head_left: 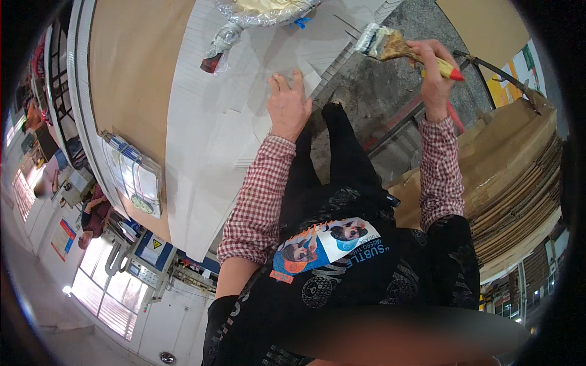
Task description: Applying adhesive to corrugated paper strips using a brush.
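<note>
My right hand [436, 80] is closed round the handle of a paintbrush [395, 47], held up over the floor beyond the table edge. The brush has a yellow handle with a red end, and its bristles, pointing left, are coated with something whitish. My left hand [288, 107] lies flat with fingers spread on overlapping white paper sheets [210, 140]. Ahead of it, at the top, stands a plastic-wrapped pan [247, 17] holding a creamy pale paste, cut off by the view's edge. Its wrapped handle [212, 62] with a dark red end points towards me.
Brown board [131, 79] borders the sheets on the left, with a plastic-wrapped bundle [139, 177] on it. To my right rises a stack of cardboard sheets [519, 183]. A dark metal bar [503, 76] sticks out near it. Another person [96, 213] is far left.
</note>
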### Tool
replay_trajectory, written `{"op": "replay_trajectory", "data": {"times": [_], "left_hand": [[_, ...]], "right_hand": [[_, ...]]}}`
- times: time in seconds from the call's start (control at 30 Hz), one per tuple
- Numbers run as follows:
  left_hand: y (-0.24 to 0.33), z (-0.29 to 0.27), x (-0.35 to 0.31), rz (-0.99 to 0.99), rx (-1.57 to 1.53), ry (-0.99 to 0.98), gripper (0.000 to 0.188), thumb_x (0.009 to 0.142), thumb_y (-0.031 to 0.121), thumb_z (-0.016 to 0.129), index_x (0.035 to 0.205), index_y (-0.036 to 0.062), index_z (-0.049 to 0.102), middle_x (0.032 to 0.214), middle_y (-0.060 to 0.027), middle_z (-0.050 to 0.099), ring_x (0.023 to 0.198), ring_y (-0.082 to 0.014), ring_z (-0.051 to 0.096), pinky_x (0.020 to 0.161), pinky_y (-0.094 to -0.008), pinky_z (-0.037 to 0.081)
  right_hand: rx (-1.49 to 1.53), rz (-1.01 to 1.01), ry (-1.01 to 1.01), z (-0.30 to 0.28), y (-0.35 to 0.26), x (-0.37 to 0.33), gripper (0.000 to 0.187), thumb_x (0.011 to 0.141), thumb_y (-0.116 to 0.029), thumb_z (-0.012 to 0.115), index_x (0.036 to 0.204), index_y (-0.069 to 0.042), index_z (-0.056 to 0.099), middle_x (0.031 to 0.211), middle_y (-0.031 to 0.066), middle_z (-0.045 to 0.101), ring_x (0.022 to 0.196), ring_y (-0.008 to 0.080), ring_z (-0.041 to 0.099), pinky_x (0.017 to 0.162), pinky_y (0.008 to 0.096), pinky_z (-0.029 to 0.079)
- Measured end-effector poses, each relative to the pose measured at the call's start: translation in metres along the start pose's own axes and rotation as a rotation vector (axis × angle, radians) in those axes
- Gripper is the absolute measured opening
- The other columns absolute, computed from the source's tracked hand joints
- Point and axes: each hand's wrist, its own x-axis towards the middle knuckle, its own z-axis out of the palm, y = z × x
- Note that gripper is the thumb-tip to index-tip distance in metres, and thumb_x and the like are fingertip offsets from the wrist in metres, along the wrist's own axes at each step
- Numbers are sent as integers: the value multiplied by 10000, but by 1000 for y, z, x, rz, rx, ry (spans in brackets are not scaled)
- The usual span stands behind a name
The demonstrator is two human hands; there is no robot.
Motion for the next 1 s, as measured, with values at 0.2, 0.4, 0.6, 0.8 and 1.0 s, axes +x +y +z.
{"op": "replay_trajectory", "data": {"times": [0.2, 0.4, 0.6, 0.8, 1.0], "left_hand": [[-11, 0, 0, 22, -18, -26, 693, 661, 265, 735, 1254, 68, 437, 1164, -327, 450, 1129, -447, 427, 771, -413, 504], [-6, -2, 0, 14, 20, -6, 661, 664, 259, 716, 1251, 90, 463, 1120, -244, 497, 1092, -372, 470, 810, -390, 478], [-9, 2, -2, 33, -21, -18, 689, 672, 277, 723, 1260, 68, 433, 1165, -330, 448, 1130, -458, 429, 771, -417, 505], [-11, 3, -1, 34, -34, -46, 658, 691, 279, 702, 1256, 66, 439, 1149, -325, 461, 1115, -458, 442, 772, -415, 503], [-10, -1, 3, 71, -39, -88, 621, 712, 276, 680, 1245, 63, 445, 1142, -323, 468, 1107, -443, 456, 779, -412, 497]], "right_hand": [[65, 33, -114, 0, 5, -8, 184, 857, -72, 506, 743, 18, 618, 799, 70, 648, 739, 112, 594, 629, 235, 472], [42, 94, -55, 3, 11, -13, 187, 856, -89, 512, 742, 14, 619, 810, 88, 657, 718, 118, 592, 615, 235, 474], [68, 58, -1, 0, 3, -14, 180, 859, -86, 515, 748, 15, 615, 806, 88, 655, 717, 118, 591, 603, 228, 475], [57, 70, -83, -4, 15, -20, 198, 870, -109, 509, 765, 21, 615, 826, 96, 654, 746, 123, 593, 626, 241, 472], [-85, 34, -79, 2, 13, -24, 184, 867, -87, 508, 764, 30, 606, 829, 85, 654, 769, 130, 598, 684, 228, 465]]}}
